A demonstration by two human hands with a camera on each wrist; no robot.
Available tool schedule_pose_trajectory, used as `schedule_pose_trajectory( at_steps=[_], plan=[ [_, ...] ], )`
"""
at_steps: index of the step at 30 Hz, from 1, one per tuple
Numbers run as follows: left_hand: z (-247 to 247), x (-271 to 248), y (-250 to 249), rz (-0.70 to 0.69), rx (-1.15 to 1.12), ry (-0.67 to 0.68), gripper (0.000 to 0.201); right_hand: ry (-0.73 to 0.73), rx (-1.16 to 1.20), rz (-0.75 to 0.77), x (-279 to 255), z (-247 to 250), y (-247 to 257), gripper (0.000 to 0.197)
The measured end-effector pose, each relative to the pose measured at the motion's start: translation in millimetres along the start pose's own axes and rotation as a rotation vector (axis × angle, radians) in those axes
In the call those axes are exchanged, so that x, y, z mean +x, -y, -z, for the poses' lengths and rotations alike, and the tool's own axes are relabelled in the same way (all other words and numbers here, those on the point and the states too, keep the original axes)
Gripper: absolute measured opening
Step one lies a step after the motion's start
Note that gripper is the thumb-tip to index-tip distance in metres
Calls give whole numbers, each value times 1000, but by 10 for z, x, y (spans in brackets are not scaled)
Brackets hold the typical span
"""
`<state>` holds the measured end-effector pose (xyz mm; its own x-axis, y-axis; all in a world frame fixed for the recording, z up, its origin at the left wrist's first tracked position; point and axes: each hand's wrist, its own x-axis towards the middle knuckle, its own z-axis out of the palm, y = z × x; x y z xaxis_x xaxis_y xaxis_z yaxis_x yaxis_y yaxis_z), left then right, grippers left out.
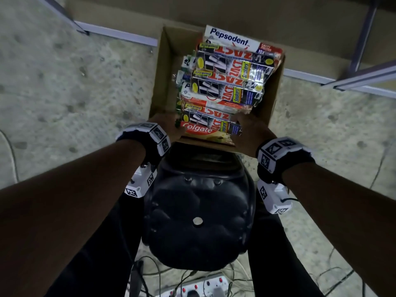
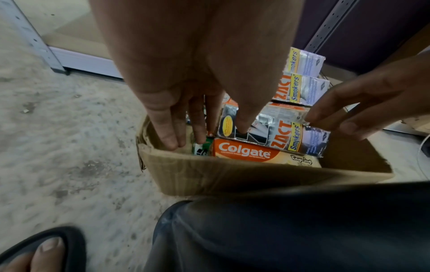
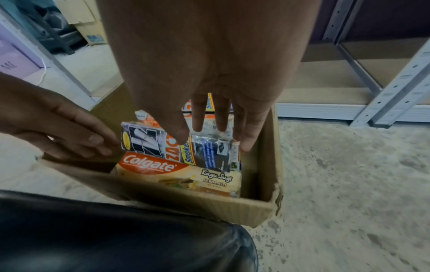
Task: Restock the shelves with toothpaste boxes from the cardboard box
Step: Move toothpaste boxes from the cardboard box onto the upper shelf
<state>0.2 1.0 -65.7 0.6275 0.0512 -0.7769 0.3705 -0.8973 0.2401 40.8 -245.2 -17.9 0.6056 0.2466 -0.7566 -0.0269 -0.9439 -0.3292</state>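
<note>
My left hand (image 2: 186,92) reaches straight-fingered into the cardboard box's (image 2: 232,176) near left corner, thumb on the ZACT box (image 2: 274,132) atop the Colgate box (image 2: 244,152); my right hand (image 3: 209,82), fingers spread and straight, bracket its right end, probably to lift it.

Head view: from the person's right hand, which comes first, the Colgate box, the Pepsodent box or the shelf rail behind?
1. Colgate box: at the near end of the cardboard box, just left of the right hand.
2. Pepsodent box: far end.
3. Shelf rail: beyond, on the floor.
</note>
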Motion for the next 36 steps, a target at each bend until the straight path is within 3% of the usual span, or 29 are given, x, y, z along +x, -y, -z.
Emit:
schedule_pose_trajectory(
  at_steps=[3, 9, 15, 19, 25, 30, 36],
  plan=[
    [-92, 56, 63, 7, -5, 31, 57, -9, -3, 25, 40, -85, -35, 51],
    [-161, 121, 107, 12, -33, 21, 61, -67, -21, 55, 183, -144, -82, 45],
    [-178, 172, 89, -14, -44, 8, 45, -88, -147, 55, 303, -160, -87, 65],
    [-184, 170, 89, -25, -79, -31, 36, -99, -167, 53, 311, -178, -75, 60],
    [-157, 167, 40, -97, -161, -57, 43, -109, -23, 35, 251, -70, -214, 52],
    [-149, 214, -100, -206, -33, 17, 51, -184, 117, -25, 155, 13, -341, 52],
    [-220, 260, -259, -168, 170, 88, 58, -206, 206, -40, 158, 4, -437, 52]
  ],
)
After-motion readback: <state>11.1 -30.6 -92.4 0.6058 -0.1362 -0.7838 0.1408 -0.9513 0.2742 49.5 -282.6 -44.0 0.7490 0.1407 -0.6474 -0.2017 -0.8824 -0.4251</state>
